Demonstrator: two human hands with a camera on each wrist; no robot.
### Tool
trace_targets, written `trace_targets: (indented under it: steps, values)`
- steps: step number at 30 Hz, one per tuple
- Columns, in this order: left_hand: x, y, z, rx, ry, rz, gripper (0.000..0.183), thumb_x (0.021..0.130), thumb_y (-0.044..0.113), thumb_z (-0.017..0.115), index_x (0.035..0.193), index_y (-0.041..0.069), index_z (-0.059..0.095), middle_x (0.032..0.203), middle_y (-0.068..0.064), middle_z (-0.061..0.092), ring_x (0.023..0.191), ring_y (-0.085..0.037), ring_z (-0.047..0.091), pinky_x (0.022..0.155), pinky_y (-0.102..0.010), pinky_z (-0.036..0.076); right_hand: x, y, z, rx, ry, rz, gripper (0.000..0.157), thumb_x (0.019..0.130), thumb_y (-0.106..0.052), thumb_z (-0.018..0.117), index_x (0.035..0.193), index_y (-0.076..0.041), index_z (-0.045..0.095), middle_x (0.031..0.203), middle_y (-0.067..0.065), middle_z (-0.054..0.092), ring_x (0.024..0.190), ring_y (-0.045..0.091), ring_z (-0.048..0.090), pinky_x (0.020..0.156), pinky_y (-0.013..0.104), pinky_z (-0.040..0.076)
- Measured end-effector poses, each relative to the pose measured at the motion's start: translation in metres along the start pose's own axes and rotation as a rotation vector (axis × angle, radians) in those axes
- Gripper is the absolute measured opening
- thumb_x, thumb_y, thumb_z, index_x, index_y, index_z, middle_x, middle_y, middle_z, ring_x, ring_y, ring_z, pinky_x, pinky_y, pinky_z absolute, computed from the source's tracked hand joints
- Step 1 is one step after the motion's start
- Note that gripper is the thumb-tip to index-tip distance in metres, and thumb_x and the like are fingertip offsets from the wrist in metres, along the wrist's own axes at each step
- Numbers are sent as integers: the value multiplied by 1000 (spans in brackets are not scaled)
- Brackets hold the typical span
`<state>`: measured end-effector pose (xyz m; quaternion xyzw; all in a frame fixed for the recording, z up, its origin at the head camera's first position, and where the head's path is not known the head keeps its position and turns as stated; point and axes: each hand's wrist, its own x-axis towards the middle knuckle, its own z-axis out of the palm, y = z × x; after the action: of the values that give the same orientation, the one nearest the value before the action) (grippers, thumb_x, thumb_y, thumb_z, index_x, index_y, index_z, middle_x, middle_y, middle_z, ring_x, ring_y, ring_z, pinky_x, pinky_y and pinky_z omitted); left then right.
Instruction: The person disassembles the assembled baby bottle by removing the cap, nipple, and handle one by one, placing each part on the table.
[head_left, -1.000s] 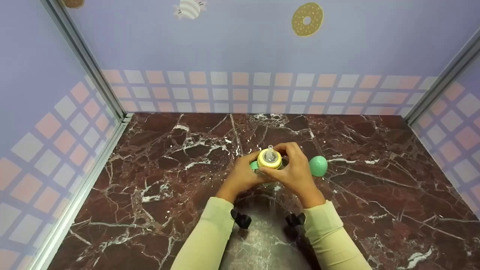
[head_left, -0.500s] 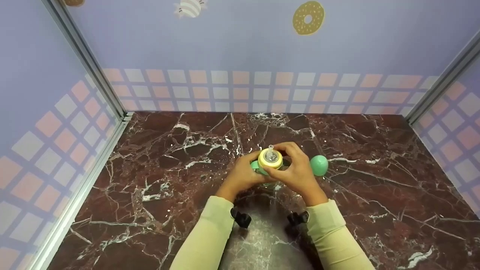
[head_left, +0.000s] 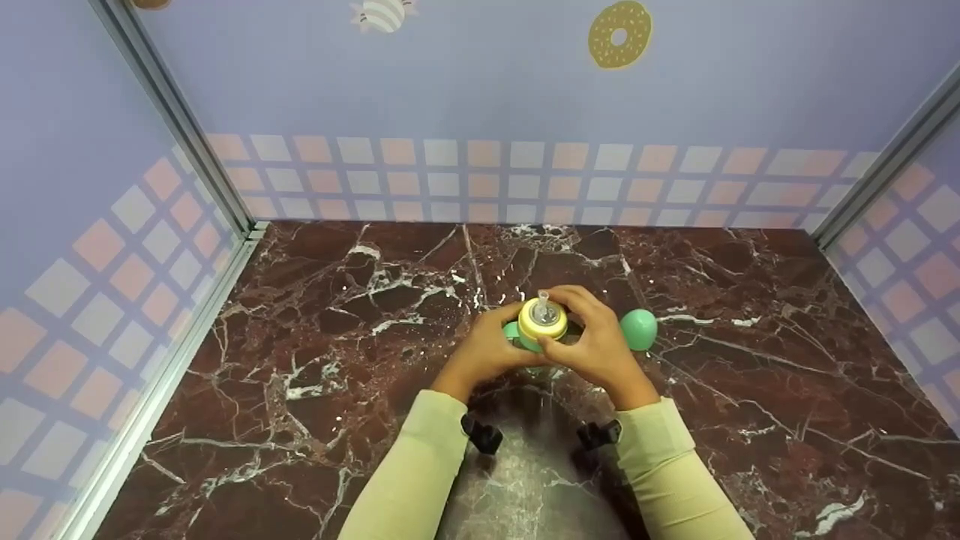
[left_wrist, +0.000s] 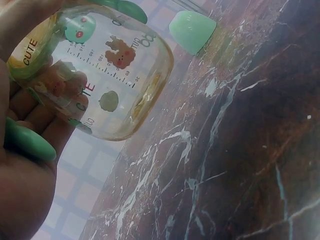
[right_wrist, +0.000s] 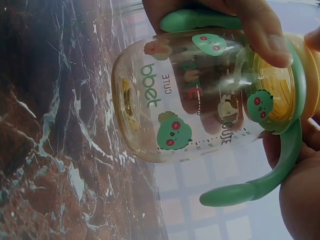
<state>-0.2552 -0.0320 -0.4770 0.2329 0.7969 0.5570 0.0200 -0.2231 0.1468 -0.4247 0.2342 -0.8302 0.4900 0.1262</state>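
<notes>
A clear baby bottle (right_wrist: 182,100) with cartoon prints, green handles (right_wrist: 250,190) and a yellow collar (head_left: 531,328) is held upright between both hands, its base just over or on the tabletop; I cannot tell which. From its top rises a clear teat (head_left: 543,301). My left hand (head_left: 484,349) grips the bottle's upper body, fingers behind it and thumb in front. On the other side, my right hand (head_left: 598,349) holds the yellow collar between thumb and fingers. A rounded green cap (head_left: 639,330) stands on the table just right of the right hand.
The dark red marbled table (head_left: 750,390) carries white veins and small pale specks. A patterned back wall (head_left: 480,97) and side panels with metal frame strips (head_left: 172,112) enclose it. Black wrist mounts (head_left: 481,435) hang below the sleeves.
The right thumb has shifted slightly rightward along the front of the yellow collar, with that hand moving a little right. The left hand keeps its grip, and the cap stays put.
</notes>
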Motion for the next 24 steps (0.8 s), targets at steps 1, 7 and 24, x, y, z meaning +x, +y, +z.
trace_targets:
  steps: [1, 7, 24]
  values:
    - [0, 0, 0, -3, 0, 1, 68, 63, 37, 90, 123, 18, 65, 110, 2, 70, 95, -12, 63, 87, -30, 52, 0, -5, -1, 0, -2, -1, 52, 70, -2, 76, 121, 2, 63, 120, 15, 62, 109, 24, 61, 94, 38, 52]
    - [0, 2, 1, -24, 4, 14, 69, 62, 36, 91, 124, 17, 65, 111, 2, 70, 97, -13, 64, 88, -30, 52, 0, 18, 1, 27, -4, -29, 52, 72, -9, 77, 122, -7, 65, 121, 3, 63, 110, 14, 60, 94, 33, 52]
    - [-1, 1, 1, -17, 45, -28, 73, 64, 36, 90, 129, 17, 62, 117, 2, 69, 102, -13, 63, 92, -32, 51, -3, 20, 4, -82, 49, -30, 61, 73, -24, 81, 129, -10, 60, 123, 1, 63, 105, 14, 61, 91, 37, 53]
